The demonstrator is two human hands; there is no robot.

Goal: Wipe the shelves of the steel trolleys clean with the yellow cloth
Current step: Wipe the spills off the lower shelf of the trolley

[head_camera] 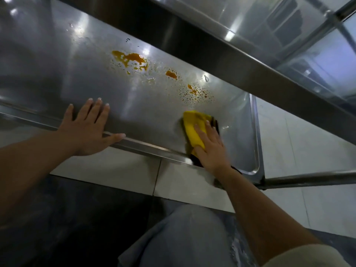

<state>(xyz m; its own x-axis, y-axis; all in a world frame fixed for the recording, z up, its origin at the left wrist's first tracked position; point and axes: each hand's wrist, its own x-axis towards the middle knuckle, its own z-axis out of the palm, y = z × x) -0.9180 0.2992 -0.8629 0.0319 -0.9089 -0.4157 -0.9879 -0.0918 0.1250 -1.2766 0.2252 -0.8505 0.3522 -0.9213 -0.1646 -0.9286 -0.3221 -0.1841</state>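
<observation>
The lower shelf (81, 60) of a steel trolley is lying tilted across the view, and everything here is placed against it. The right hand (211, 149) is pressing a folded yellow cloth (193, 130) flat on the shelf near its right end, fingers straight, the cloth's dark underside showing at its edges. The left hand (87, 128) is resting open on the shelf's near rim, fingers spread onto the surface, thumb lying along the lip. Orange spill patches (133, 60) and droplets are sitting farther back on the shelf, apart from the cloth. An upper shelf (221, 51) is hanging over the far side. Below the near rim, a knee in light trousers (185, 237) is showing over the tiled floor (308, 189).
</observation>
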